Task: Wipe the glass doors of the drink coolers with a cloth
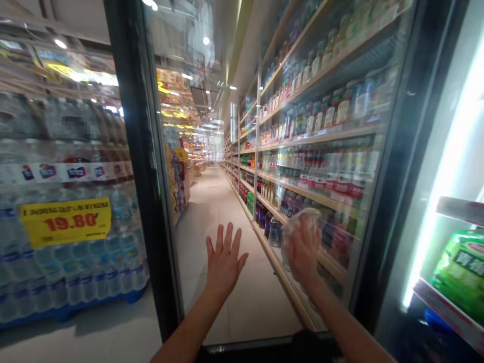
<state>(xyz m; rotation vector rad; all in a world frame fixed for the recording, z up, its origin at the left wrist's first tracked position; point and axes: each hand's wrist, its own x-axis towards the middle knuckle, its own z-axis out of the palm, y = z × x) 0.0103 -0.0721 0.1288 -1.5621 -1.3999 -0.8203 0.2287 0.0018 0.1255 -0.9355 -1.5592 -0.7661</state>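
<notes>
My left hand point(224, 259) lies flat on the glass door point(196, 126) of a cooler, fingers spread and holding nothing. To its right, my right hand point(302, 252) is smeared by motion and presses a whitish crumpled wad point(302, 218), a cloth or a bag, against the same pane. The door has a black frame point(138, 166) and stands swung out. A shop aisle shows through the glass.
Drink shelves point(321, 136) run along the aisle's right side. Shrink-wrapped packs of water bottles point(75, 262) with a yellow price sign point(65, 221) are stacked at left. At far right is the lit cooler interior with green packets point(461, 267) on a shelf.
</notes>
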